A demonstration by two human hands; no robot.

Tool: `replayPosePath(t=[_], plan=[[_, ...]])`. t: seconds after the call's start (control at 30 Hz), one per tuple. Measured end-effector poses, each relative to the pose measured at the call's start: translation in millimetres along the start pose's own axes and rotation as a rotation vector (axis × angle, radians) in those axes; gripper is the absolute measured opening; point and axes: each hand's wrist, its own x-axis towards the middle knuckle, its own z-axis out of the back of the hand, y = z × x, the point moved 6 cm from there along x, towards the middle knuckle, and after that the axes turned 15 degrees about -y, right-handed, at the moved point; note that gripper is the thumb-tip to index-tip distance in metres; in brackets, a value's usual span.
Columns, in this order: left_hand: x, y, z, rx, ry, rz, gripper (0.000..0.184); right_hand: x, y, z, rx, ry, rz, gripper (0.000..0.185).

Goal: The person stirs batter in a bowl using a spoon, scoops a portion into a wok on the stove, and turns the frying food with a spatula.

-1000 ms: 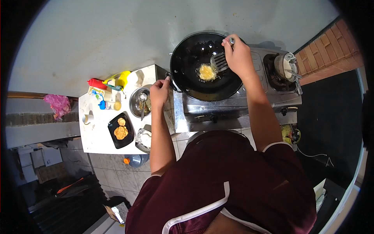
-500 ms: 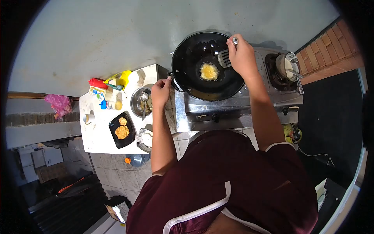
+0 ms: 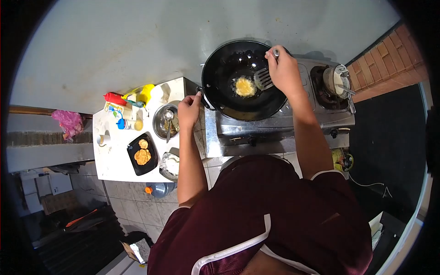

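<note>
A black wok sits on the stove with a small golden fritter frying in a little oil. My right hand is closed around the handle of a slotted spatula. The spatula's blade rests inside the wok, just right of the fritter; I cannot tell whether they touch. At the wok's left side, my left hand pinches the loop handle between thumb and fingers.
Left of the stove, a white table bears a black plate with cooked fritters, a metal bowl with a ladle, and a red bottle. A pot with utensils stands on the right burner.
The spatula blade has moved down in the view, level with the fritter, and its slots face me more. My left hand keeps its hold on the wok handle.
</note>
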Motion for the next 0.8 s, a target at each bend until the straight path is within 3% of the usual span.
replayPosePath(t=[0.13, 0.2, 0.8], plan=[[-2.1, -0.9, 2.3, -0.02, 0.009, 0.036, 0.038, 1.8, 6.9, 4.1, 0.054, -0.016, -0.071, 0.014], [-2.5, 0.1, 1.1, -0.008, 0.033, 0.057, 0.039, 2.3, 5.5, 2.1, -0.037, -0.038, 0.028, 0.014], [1.1, 1.0, 0.7, 0.024, 0.044, 0.044, 0.038, 3.1, 12.0, 1.2, 0.008, -0.039, 0.004, 0.015]])
